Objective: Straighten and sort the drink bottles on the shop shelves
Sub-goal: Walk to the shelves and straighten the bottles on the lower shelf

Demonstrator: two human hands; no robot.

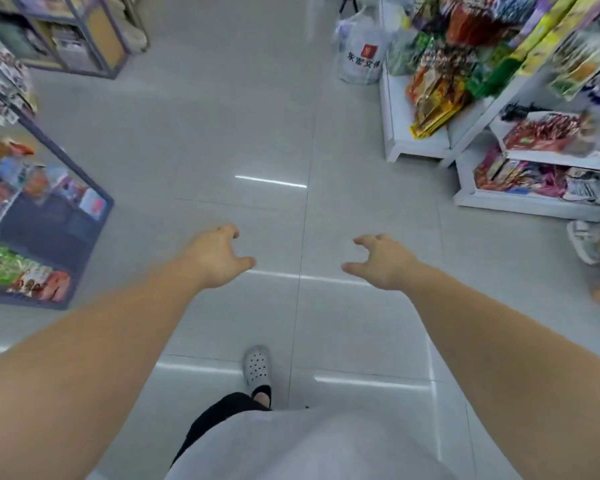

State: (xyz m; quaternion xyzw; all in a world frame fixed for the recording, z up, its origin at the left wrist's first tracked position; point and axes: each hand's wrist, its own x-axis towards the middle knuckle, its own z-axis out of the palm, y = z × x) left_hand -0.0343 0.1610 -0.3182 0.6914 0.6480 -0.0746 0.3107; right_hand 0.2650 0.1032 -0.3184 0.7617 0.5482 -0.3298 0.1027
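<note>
A floor [243, 133] runs ahead, with a rack of snack packets [49, 233] along its left edge and a second rack [99, 39] at its far left corner. Along its right edge stands a tiered shelf unit [400, 109] of packets, with a plastic bag [361, 53] on the floor at its far end and a sneaker [584, 242] by its near end. The left hand [219, 258] and right hand [383, 261] hang apart over the floor's middle, with a clog [257, 367] below them.

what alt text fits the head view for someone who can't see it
A person's empty left hand and right hand reach forward over a pale tiled floor in a shop aisle. White shelves of snack packets stand right, a dark rack left.
</note>
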